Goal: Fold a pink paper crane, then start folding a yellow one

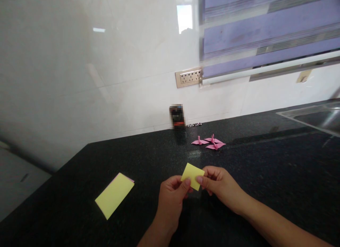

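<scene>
Yellow paper [192, 171], a small slanted square, sits at lower centre of the frame, between left and right fingers. On its left, the left hand [171, 201] is clamped on the lower left edge, thumb on the upper face; on its right, the right hand [225, 187] pinches the right side, that thumb near the other. The square looks about as long as it is wide, so no long axis shows, and neither hand is clearly nearer. Whether it touches the surface [148, 151] I cannot tell. That dark speckled top spreads over the lower frame. At lower left lies a yellow rectangle [114, 196], long axis from lower left to upper right, a pink edge at its upper right. About the middle come a pixelated dark object [176, 116] against the pale wall [66, 63], a socket panel [189, 77] above, then 3 pink paper cranes [215, 146] grouped beyond the hands. At upper right hangs a purple striped blind [239, 41]; a sink [285, 114] is set at the right edge.
</scene>
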`<state>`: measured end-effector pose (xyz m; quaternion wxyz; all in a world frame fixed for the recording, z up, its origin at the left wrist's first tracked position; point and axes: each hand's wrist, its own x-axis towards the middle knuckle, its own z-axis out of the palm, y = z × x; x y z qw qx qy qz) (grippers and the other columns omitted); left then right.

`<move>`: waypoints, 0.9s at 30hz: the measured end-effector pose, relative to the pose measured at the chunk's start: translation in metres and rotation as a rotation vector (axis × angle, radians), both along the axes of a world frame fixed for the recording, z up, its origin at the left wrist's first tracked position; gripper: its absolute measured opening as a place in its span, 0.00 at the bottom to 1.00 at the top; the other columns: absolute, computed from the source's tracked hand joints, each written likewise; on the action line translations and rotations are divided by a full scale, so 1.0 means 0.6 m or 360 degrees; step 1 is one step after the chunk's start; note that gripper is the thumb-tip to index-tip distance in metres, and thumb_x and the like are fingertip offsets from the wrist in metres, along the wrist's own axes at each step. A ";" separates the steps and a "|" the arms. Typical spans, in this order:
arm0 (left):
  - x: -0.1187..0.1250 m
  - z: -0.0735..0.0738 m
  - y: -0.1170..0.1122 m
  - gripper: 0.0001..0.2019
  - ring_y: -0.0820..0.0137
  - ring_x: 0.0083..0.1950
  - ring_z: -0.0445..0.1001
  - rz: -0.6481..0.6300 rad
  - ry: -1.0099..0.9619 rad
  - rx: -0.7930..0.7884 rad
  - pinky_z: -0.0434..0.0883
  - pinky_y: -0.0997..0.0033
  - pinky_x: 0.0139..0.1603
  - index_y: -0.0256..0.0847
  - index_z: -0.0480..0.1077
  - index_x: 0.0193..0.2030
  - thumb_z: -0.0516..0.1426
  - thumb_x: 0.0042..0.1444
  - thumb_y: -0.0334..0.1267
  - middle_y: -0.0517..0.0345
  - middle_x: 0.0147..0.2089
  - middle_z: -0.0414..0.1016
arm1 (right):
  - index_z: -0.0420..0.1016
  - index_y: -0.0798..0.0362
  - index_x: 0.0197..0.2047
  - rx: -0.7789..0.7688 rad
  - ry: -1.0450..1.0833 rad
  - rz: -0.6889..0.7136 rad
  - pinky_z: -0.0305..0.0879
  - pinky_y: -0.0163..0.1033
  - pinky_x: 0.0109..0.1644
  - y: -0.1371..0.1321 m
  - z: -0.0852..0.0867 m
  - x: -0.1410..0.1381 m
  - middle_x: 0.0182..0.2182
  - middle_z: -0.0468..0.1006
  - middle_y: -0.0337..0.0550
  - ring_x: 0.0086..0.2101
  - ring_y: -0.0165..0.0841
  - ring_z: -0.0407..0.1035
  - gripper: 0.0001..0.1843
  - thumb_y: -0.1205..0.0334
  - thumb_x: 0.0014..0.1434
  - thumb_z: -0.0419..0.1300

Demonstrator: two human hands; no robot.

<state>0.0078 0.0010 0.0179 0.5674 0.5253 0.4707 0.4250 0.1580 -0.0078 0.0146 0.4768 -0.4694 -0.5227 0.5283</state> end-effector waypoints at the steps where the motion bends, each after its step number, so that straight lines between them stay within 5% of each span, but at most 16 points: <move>1: 0.000 -0.001 0.001 0.11 0.75 0.25 0.64 -0.0016 0.0005 -0.0015 0.59 0.76 0.26 0.34 0.70 0.27 0.56 0.47 0.42 0.58 0.22 0.70 | 0.64 0.56 0.22 0.0010 0.0012 -0.0017 0.48 0.29 0.19 0.000 0.000 0.000 0.15 0.60 0.31 0.16 0.22 0.52 0.14 0.53 0.48 0.58; 12: -0.003 0.006 0.000 0.14 0.78 0.20 0.59 -0.0157 0.0011 0.0007 0.56 0.77 0.23 0.35 0.64 0.18 0.56 0.47 0.42 0.63 0.16 0.62 | 0.68 0.55 0.25 0.0109 0.0010 -0.0215 0.52 0.30 0.20 0.000 0.004 0.000 0.17 0.62 0.33 0.17 0.23 0.55 0.13 0.54 0.51 0.56; 16: -0.002 0.004 -0.001 0.12 0.77 0.22 0.61 -0.0281 -0.0020 -0.0051 0.58 0.77 0.25 0.34 0.67 0.21 0.56 0.47 0.41 0.61 0.19 0.66 | 0.68 0.55 0.30 0.0070 0.0156 -0.0235 0.53 0.29 0.20 0.001 0.004 -0.003 0.19 0.65 0.34 0.18 0.24 0.57 0.11 0.55 0.50 0.57; 22: -0.001 -0.005 0.000 0.12 0.77 0.23 0.62 -0.0151 -0.0085 -0.0014 0.60 0.77 0.26 0.33 0.67 0.21 0.56 0.48 0.41 0.60 0.20 0.67 | 0.64 0.53 0.40 0.0050 0.0478 -0.0228 0.56 0.28 0.20 0.003 -0.002 -0.007 0.19 0.66 0.31 0.17 0.22 0.59 0.18 0.60 0.46 0.62; 27: 0.000 0.002 -0.001 0.10 0.73 0.30 0.67 -0.0227 -0.0283 -0.0064 0.63 0.76 0.28 0.34 0.71 0.33 0.57 0.47 0.40 0.54 0.30 0.72 | 0.66 0.54 0.40 -0.0196 0.0864 -0.0178 0.61 0.26 0.20 0.004 -0.004 -0.006 0.22 0.69 0.34 0.17 0.20 0.60 0.19 0.61 0.44 0.64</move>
